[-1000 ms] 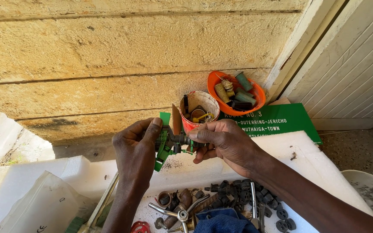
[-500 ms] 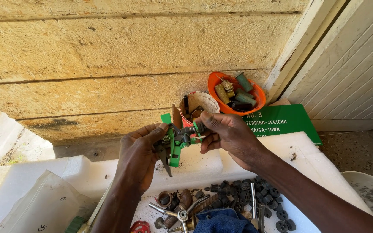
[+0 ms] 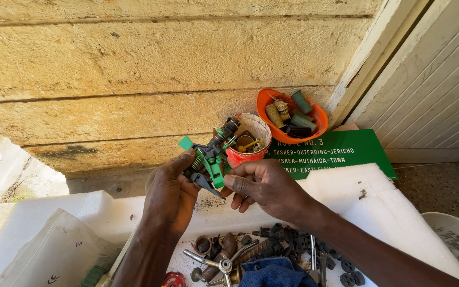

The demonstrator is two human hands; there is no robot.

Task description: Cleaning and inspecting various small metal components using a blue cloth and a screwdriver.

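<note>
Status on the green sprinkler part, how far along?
Done: nothing visibly finished. In hand: left hand and right hand both grip the green and black plastic sprinkler head above the white foam board. Left: loose dark fittings and metal pieces lie unsorted on the board; the red cup and orange bowl hold more parts.

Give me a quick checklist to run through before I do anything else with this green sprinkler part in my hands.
1. Both hands on the green sprinkler part: ok, left hand and right hand pinch it.
2. Part held above the white board, not over the ground: ok.
3. Red cup and orange bowl upright: ok.
4. Loose fittings within reach: ok.
5. Part undamaged: cannot tell.
</note>
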